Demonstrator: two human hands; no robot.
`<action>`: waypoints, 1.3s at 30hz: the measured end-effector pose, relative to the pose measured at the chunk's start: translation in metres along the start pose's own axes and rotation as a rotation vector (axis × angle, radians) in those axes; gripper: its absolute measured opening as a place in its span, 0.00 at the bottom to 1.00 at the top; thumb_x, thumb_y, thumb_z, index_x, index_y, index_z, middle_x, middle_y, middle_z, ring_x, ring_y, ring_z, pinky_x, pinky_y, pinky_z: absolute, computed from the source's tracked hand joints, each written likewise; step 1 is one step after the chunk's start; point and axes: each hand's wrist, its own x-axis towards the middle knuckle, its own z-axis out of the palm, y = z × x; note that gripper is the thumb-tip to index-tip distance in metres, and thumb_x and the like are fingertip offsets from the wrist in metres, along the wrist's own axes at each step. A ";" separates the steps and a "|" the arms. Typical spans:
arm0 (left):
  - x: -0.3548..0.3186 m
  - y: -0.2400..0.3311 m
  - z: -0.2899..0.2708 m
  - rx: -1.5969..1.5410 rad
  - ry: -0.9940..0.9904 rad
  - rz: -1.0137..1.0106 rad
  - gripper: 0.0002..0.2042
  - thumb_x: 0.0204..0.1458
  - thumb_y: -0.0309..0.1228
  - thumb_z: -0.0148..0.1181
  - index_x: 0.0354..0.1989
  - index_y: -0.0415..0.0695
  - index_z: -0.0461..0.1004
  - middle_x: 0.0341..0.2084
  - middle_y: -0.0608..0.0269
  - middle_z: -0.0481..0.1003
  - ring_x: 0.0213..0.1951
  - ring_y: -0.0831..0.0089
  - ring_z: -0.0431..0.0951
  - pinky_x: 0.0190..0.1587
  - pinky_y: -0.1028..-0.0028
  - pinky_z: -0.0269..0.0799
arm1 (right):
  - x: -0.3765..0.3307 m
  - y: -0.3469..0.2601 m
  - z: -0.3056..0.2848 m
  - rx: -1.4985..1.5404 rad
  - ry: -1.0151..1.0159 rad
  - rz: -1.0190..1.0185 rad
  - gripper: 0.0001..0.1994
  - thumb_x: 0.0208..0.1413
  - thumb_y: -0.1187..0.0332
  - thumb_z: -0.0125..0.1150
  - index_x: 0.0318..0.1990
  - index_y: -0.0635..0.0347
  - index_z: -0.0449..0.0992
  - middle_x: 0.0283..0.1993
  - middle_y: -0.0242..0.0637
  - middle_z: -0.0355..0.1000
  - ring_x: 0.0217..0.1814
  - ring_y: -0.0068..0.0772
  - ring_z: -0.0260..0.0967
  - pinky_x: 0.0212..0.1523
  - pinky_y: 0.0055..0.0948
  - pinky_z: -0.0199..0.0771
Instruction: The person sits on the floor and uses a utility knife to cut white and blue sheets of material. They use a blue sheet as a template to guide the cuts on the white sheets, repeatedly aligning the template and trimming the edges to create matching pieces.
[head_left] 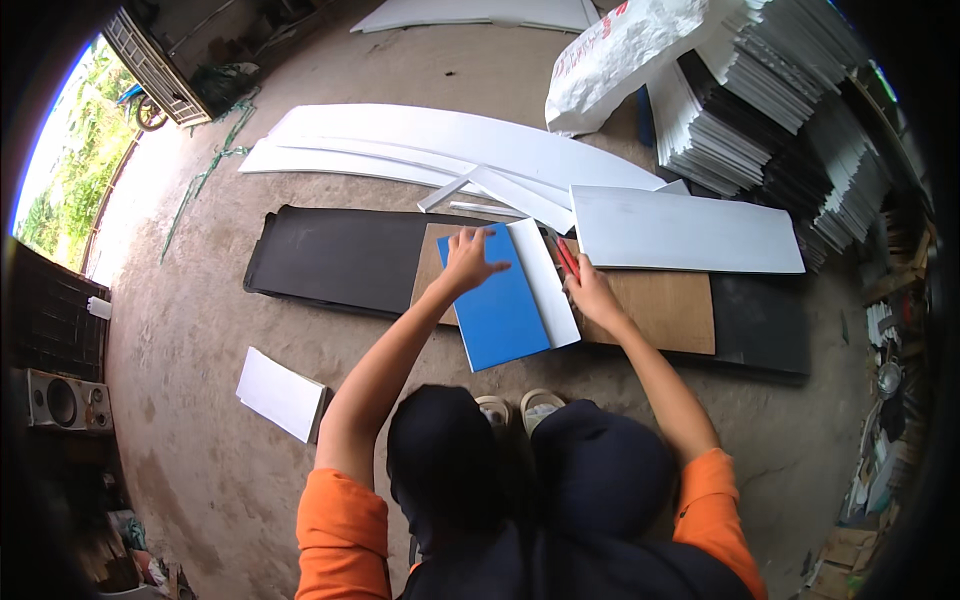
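A blue rectangular panel (pixel 497 305) lies tilted on a brown board (pixel 660 310) in front of me. My left hand (pixel 473 262) is over its far left part, fingers spread, with nothing gripped. Along the panel's right side runs a white strip (pixel 546 285). My right hand (pixel 592 290) is closed around a red-handled cutting tool (pixel 567 258), like snips. Its dark head points away from me, near the far end of the white strip; whether it touches the strip I cannot tell.
Black sheets (pixel 340 255) lie under the brown board. Beyond are long white sheets (pixel 420 135), narrow offcuts and a white panel (pixel 680 230). Small white sheets (pixel 282 393) lie on the floor at left. A white sack (pixel 625 65) and stacked panels (pixel 715 125) stand far right.
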 end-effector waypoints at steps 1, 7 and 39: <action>-0.004 -0.015 0.017 0.040 -0.034 -0.032 0.38 0.34 0.46 0.68 0.55 0.49 0.59 0.55 0.49 0.56 0.59 0.48 0.48 0.55 0.45 0.50 | 0.009 0.011 0.014 0.022 -0.037 0.079 0.14 0.54 0.70 0.44 0.45 0.68 0.56 0.22 0.48 0.69 0.18 0.40 0.70 0.19 0.38 0.69; 0.000 -0.029 0.077 0.227 -0.151 -0.051 0.49 0.26 0.54 0.69 0.61 0.55 0.52 0.62 0.54 0.43 0.63 0.42 0.35 0.49 0.27 0.40 | 0.061 0.062 0.069 -0.239 -0.087 0.089 0.13 0.57 0.68 0.41 0.44 0.70 0.54 0.24 0.60 0.69 0.22 0.58 0.69 0.22 0.50 0.67; 0.011 -0.028 0.086 0.267 -0.303 -0.071 0.66 0.12 0.58 0.71 0.65 0.51 0.38 0.64 0.47 0.32 0.60 0.30 0.24 0.38 0.20 0.30 | 0.150 0.047 0.108 -0.504 -0.178 0.057 0.13 0.55 0.64 0.44 0.37 0.68 0.64 0.29 0.56 0.72 0.35 0.56 0.72 0.35 0.46 0.72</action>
